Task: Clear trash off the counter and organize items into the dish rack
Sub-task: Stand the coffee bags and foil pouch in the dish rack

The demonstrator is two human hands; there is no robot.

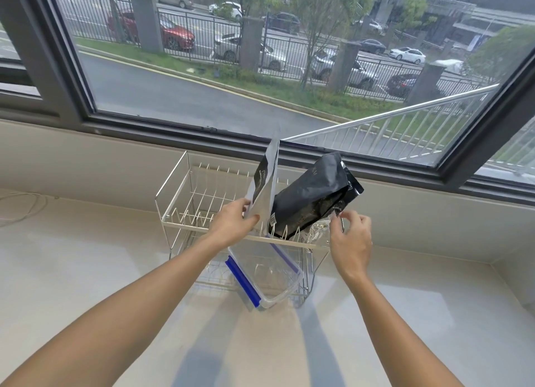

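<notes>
A two-tier wire dish rack (176,197) stands on the pale counter (86,270) below the window. My left hand (233,217) grips the lower edge of a flat black and silver pouch (265,189), held upright over the rack's upper tier. A bulky black bag (311,194) leans in that tier on the right. My right hand (351,241) pinches crinkled clear plastic wrap (320,230) beside the bag's lower end. A clear plastic container with blue clips (266,279) sits tilted in the lower tier.
A white cord (21,207) lies on the counter at far left. The window sill and dark frame (144,131) run right behind the rack. The counter ends in a corner at the right (509,273).
</notes>
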